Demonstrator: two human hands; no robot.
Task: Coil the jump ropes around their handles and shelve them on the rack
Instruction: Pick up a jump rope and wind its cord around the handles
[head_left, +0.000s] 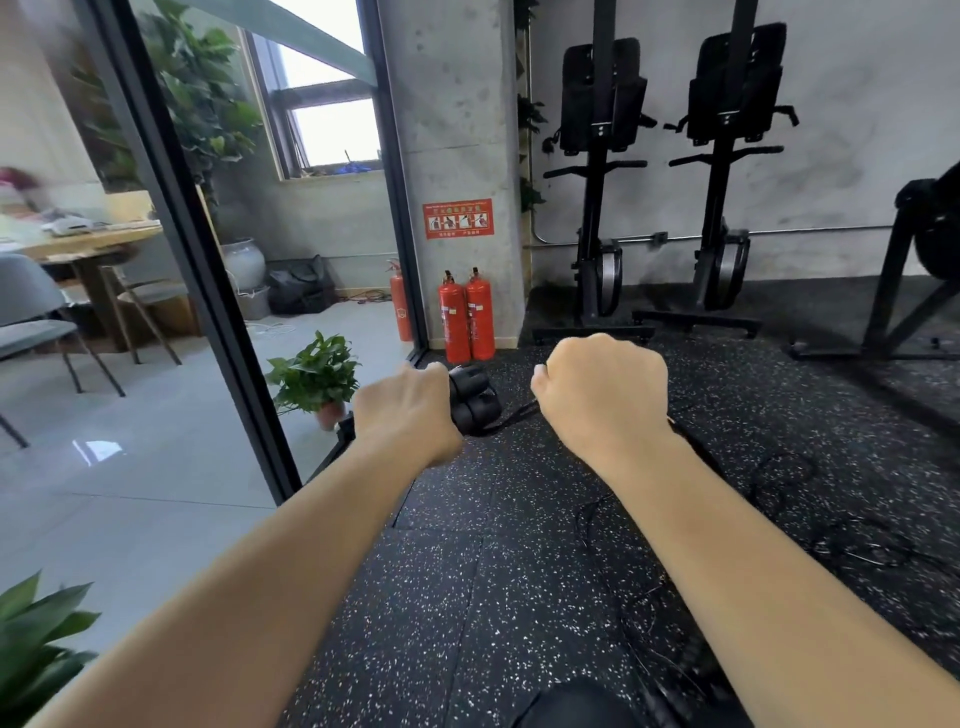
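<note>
Left hand (410, 410) grips handles (475, 397), right (602, 389) grips rope (514, 418).

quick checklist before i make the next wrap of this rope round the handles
1. Left hand holds the bundled black jump rope handles firmly: ok.
2. Right hand is fisted on the thin black rope: ok.
3. Rope runs taut between the two hands: ok.
4. Wraps on the handles lie neat: cannot tell, the left hand hides them.
5. Trailing length is free of the loose black ropes on the speckled black rubber floor: cannot tell.
</note>
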